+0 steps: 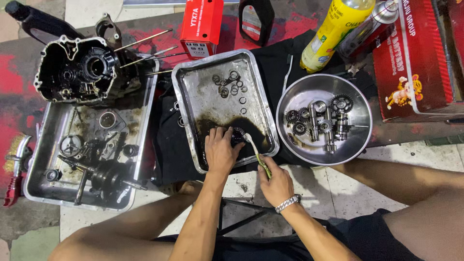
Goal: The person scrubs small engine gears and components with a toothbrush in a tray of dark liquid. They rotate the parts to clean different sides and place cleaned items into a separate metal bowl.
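Far left, a red-handled tool (13,179) lies on the floor beside a long metal tray (41,159) packed with oily engine parts, a crankshaft (108,176) near its front edge. At the top end of that tray sits a black engine case (77,70), thin metal rods (145,48) sticking out to the right.

Moving in to the middle: a square steel tray (188,82) with loose washers (232,84) up top and a pool of dark oil at the near end. Here's the action. The left hand (220,150) is down in that oil, fingers closed around a small dark gear (238,135), pinning it in the near end of the tray. The right hand (276,183), a metal watch (288,203) on the wrist, grips a toothbrush (255,151) with its bristles right on the gear.

Behind the tray stand a red box (202,24) and a black oil bottle (256,17).

To the right, a round steel bowl (299,94) holds clean gears and shafts (325,123). Beyond it, a yellow bottle (336,31), a spray can (369,29) and a large red carton (413,67).
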